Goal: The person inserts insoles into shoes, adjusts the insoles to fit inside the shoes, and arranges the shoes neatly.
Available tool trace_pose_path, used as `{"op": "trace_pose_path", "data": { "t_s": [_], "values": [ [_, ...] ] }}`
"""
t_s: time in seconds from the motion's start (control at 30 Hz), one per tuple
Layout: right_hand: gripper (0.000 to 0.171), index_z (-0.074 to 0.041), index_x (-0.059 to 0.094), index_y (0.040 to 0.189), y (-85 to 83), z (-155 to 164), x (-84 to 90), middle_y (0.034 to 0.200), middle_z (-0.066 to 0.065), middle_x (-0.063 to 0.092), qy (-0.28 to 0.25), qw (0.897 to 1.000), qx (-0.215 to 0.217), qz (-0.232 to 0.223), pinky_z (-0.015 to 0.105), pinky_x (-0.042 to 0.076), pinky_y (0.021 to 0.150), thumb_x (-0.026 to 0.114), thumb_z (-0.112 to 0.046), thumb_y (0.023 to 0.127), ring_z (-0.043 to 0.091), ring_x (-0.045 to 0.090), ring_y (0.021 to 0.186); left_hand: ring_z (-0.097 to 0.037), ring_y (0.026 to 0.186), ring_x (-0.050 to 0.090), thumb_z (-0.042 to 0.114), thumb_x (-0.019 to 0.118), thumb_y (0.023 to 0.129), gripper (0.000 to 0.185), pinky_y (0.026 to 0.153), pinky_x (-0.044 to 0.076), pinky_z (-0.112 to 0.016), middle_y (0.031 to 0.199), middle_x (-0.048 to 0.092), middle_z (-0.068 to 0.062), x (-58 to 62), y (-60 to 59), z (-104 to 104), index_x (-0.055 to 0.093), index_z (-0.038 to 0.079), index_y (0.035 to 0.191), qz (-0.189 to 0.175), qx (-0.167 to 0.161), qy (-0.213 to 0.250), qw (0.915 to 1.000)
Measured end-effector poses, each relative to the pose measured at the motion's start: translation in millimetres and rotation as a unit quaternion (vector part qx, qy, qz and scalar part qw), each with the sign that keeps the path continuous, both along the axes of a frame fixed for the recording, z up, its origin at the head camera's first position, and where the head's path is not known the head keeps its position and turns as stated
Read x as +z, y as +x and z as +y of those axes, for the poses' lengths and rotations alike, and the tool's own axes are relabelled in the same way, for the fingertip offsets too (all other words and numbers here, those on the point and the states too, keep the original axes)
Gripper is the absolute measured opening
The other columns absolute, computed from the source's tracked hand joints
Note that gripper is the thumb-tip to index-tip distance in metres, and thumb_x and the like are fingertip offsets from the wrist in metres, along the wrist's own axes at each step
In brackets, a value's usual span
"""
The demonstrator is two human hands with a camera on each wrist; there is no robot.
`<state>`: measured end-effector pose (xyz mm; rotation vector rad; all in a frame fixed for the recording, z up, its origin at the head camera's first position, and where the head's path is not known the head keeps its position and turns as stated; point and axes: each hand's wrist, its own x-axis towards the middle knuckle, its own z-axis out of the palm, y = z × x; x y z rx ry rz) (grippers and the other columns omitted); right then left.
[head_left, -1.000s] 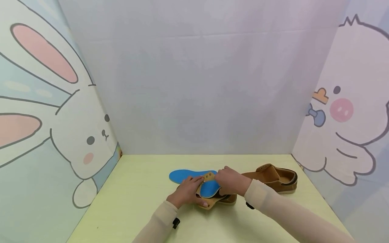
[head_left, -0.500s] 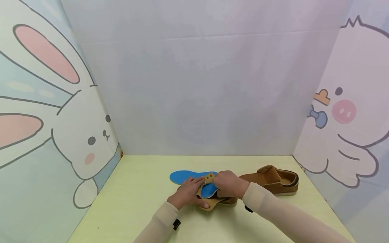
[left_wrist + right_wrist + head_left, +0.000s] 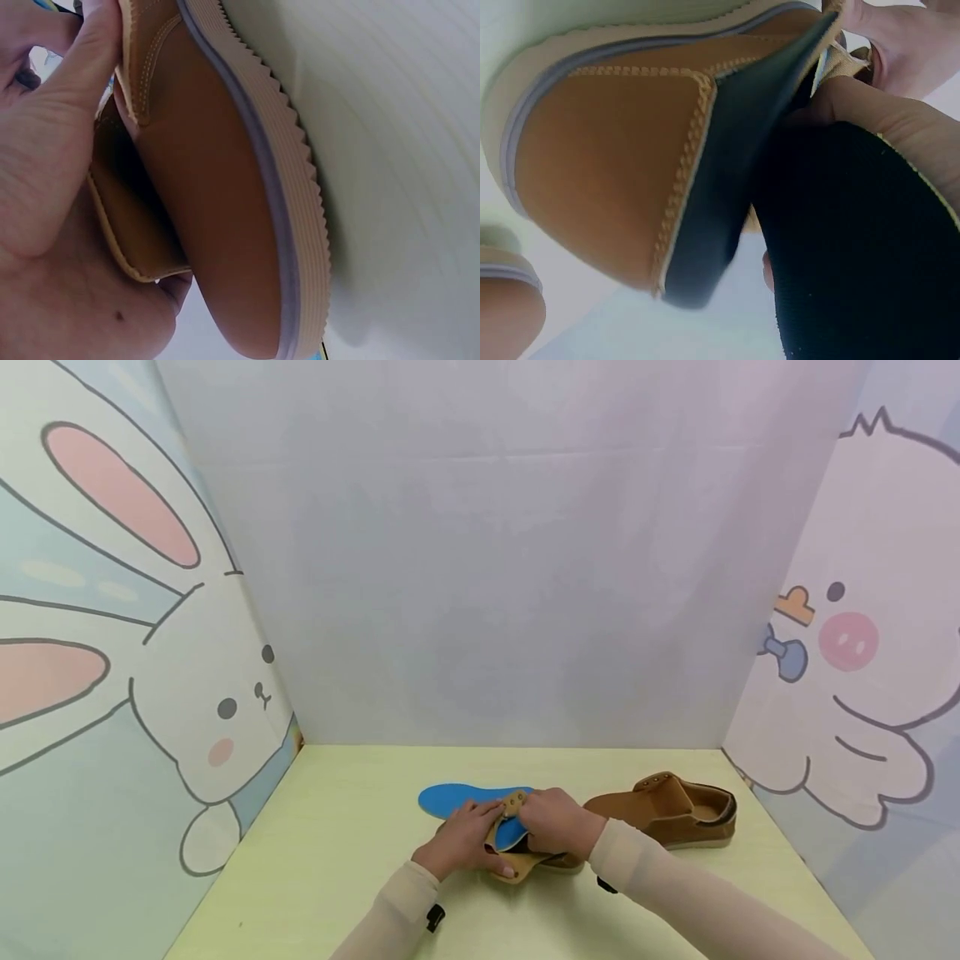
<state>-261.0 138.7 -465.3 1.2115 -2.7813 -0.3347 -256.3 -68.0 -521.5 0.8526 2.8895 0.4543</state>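
Observation:
A brown lace-up shoe [image 3: 214, 195] without laces lies on the table, toe to the left. My left hand [image 3: 463, 843] grips its front, thumb on the near eyelet flap and fingers over the far side, spreading the opening. My right hand [image 3: 557, 820] holds a blue insole [image 3: 511, 833] whose front end is inside the shoe's opening. In the right wrist view the insole's black underside [image 3: 855, 247] arches up above the heel collar [image 3: 720, 172], with the right fingers curled around it. The insole's tip is hidden inside the shoe.
A second blue insole [image 3: 450, 797] lies flat behind the left hand. Another brown shoe [image 3: 693, 833], also without laces, stands to the right on the pale yellow table [image 3: 330, 860]. Walls with cartoon prints close in the left, back and right.
My right hand has moved a little to the left, and less of the blue insole shows as it goes further into the shoe. The left hand keeps its place on the shoe.

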Motion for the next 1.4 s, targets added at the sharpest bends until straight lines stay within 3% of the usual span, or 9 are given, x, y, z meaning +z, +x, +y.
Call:
{"op": "trace_pose_path", "data": {
  "t_s": [0.53, 0.87, 1.13, 1.4],
  "values": [
    [0.010, -0.016, 0.075, 0.083, 2.9, -5.8, -17.5, 0.074, -0.003, 0.064, 0.007, 0.997, 0.035, 0.064, 0.026, 0.050, 0.054, 0.077, -0.024, 0.090, 0.012, 0.058, 0.067, -0.033, 0.141, 0.038, 0.073, 0.076, 0.073, 0.108, 0.111, 0.035, -0.056, 0.161, 0.036, 0.001, -3.8, -0.3, 0.3, 0.038, 0.018, 0.158, 0.000, -0.005, -0.004, 1.0000],
    [0.029, -0.018, 0.064, 0.068, 1.7, -10.7, -20.3, 0.063, -0.004, 0.056, -0.002, 0.996, 0.050, 0.072, 0.024, 0.038, 0.045, 0.073, -0.025, 0.095, 0.010, 0.050, 0.056, -0.032, 0.141, 0.038, 0.075, 0.073, 0.074, 0.108, 0.111, 0.035, -0.055, 0.162, 0.035, 0.002, -3.5, -1.1, -1.1, 0.036, 0.019, 0.159, 0.005, -0.003, -0.011, 0.9999],
    [0.020, -0.018, 0.072, 0.078, -1.9, -13.6, -31.3, 0.071, -0.004, 0.062, 0.011, 0.996, 0.037, 0.076, 0.027, 0.046, 0.048, 0.072, -0.028, 0.095, 0.014, 0.058, 0.066, -0.032, 0.140, 0.039, 0.077, 0.072, 0.073, 0.110, 0.110, 0.036, -0.055, 0.161, 0.036, 0.001, -3.1, 0.1, -1.0, 0.037, 0.019, 0.159, -0.002, -0.008, -0.006, 0.9999],
    [0.017, -0.017, 0.076, 0.089, -2.3, -18.4, -31.4, 0.080, -0.004, 0.068, 0.019, 0.997, 0.022, 0.073, 0.027, 0.051, 0.051, 0.070, -0.030, 0.098, 0.013, 0.062, 0.068, -0.032, 0.140, 0.039, 0.076, 0.071, 0.075, 0.108, 0.110, 0.036, -0.055, 0.162, 0.035, 0.001, -3.1, -0.9, -2.0, 0.036, 0.019, 0.159, 0.005, -0.011, -0.010, 0.9999]
  ]
}}
